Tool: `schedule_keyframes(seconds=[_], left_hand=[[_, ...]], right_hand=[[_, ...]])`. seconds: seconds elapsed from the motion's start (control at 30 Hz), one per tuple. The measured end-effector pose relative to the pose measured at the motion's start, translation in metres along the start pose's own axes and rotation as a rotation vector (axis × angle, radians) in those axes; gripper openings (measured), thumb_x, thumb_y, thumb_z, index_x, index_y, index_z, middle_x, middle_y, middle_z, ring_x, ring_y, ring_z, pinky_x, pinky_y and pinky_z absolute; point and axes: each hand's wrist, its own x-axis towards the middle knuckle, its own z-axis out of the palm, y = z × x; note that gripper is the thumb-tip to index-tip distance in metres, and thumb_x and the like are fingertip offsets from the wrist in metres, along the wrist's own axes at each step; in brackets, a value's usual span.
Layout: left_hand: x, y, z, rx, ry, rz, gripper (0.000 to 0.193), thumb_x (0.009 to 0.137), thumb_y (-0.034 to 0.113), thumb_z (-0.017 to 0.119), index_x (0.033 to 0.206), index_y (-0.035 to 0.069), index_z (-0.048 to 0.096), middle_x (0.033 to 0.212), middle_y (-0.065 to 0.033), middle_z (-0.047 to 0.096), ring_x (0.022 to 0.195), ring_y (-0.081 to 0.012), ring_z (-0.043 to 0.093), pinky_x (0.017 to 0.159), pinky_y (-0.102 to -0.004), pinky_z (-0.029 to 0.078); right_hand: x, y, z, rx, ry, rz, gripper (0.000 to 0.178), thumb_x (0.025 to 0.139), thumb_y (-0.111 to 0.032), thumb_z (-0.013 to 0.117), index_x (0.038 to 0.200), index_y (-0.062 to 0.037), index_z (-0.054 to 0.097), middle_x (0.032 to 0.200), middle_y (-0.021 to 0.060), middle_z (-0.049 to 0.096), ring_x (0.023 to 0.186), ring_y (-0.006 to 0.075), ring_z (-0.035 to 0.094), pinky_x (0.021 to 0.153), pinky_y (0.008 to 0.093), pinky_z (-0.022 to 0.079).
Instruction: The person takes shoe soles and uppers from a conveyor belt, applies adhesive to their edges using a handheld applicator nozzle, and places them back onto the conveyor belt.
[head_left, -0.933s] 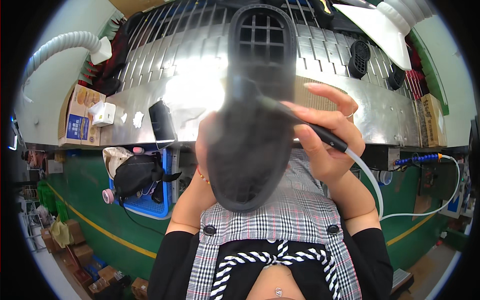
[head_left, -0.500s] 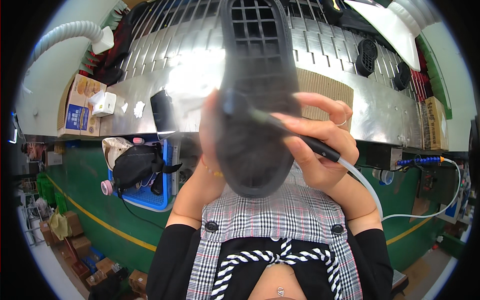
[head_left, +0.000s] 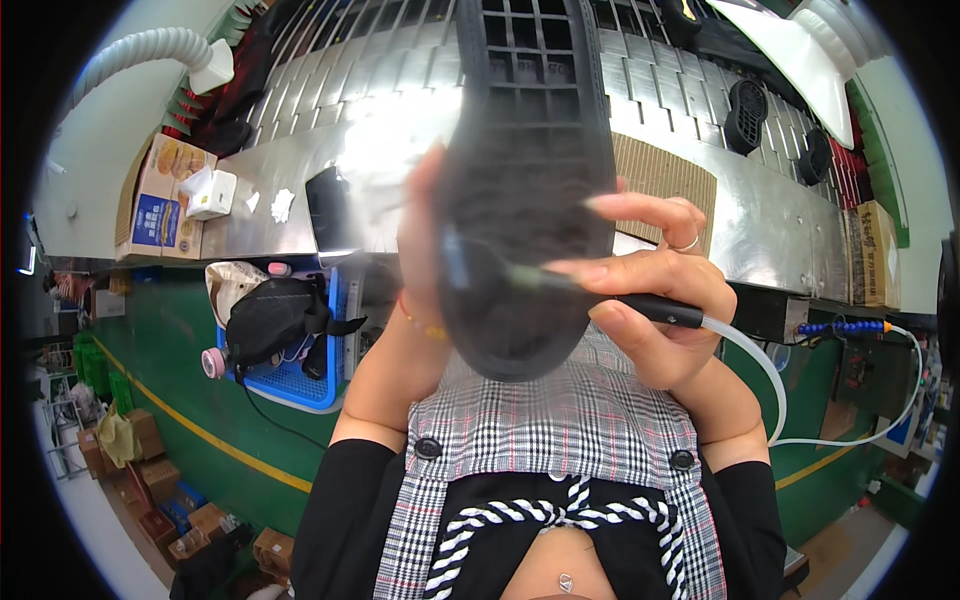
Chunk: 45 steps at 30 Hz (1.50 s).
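close under the head camera, a black shoe sole [head_left: 528,190] fills the middle of the view, heel end low and blurred, grid tread up top. left hand [head_left: 425,260] is behind the sole's left edge, fingers hidden behind it, thumb side showing; it looks wrapped round the sole and holding it up. right hand [head_left: 650,290] has its fingers closed on a black pen-like tool [head_left: 655,310], tip laid on the sole's lower middle, clear hose [head_left: 760,375] trailing off to the right.

vs 0.5 s ago: sole is nearer the camera and higher, covering more of the metal desk [head_left: 330,190]; right hand same grip, tool tip at about the same spot on the sole.

packages: orange-and-blue cardboard box [head_left: 160,200] at far left on the desk, small white box [head_left: 212,193] just beside it. brown carton [head_left: 868,255] at the right end. blue basket [head_left: 290,375] under the desk with a black bag [head_left: 270,315] in it. brown boxes [head_left: 150,470] on the floor lower left.
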Motion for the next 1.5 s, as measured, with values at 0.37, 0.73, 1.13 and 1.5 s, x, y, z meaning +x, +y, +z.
schedule_keyframes(seconds=[0.37, 0.73, 1.13, 1.5], left_hand=[[0.010, 0.009, 0.003, 0.024, 0.156, -0.012, 0.083, 0.100, 0.064, 0.028, 0.152, 0.000, 0.035, 0.140, -0.0389, 0.046, 0.126, -0.0490, 0.055, 0.092, -0.0562, 0.059], [0.006, 0.011, -0.005, 0.067, 0.182, -0.010, 0.070, 0.105, 0.050, 0.025, 0.151, -0.002, 0.035, 0.144, -0.0289, 0.048, 0.127, -0.0406, 0.056, 0.105, -0.0498, 0.050], [0.005, 0.012, -0.020, -0.121, 0.099, -0.097, 0.058, 0.105, 0.042, 0.036, 0.137, -0.003, 0.055, 0.133, -0.0240, 0.062, 0.117, -0.0357, 0.065, 0.107, -0.0484, 0.050], [0.017, -0.001, 0.016, -0.383, -0.216, -0.382, 0.067, 0.106, 0.046, 0.022, 0.149, -0.004, 0.038, 0.142, -0.0257, 0.052, 0.126, -0.0376, 0.056, 0.109, -0.0459, 0.045]], right_hand=[[-0.004, -0.005, -0.009, 0.091, -0.116, 0.036, 0.017, 0.078, -0.015, 0.079, 0.094, -0.0091, 0.076, 0.096, 0.0022, 0.079, 0.119, 0.0257, 0.064, 0.099, 0.0380, 0.031], [0.006, 0.008, -0.019, 0.228, -0.277, 0.093, 0.025, 0.077, -0.027, 0.078, 0.086, -0.0044, 0.076, 0.087, 0.0098, 0.079, 0.111, 0.0277, 0.060, 0.103, 0.0379, 0.038], [0.061, 0.012, -0.048, 0.525, -0.715, 0.320, 0.022, 0.074, 0.000, 0.081, 0.094, 0.0085, 0.076, 0.094, 0.0223, 0.076, 0.089, 0.0285, 0.075, 0.079, 0.0338, 0.059], [0.114, 0.000, -0.050, 0.354, -1.117, 0.524, 0.018, 0.079, -0.006, 0.077, 0.095, 0.0006, 0.077, 0.083, 0.0085, 0.074, 0.054, 0.0122, 0.066, 0.047, 0.0217, 0.048]])
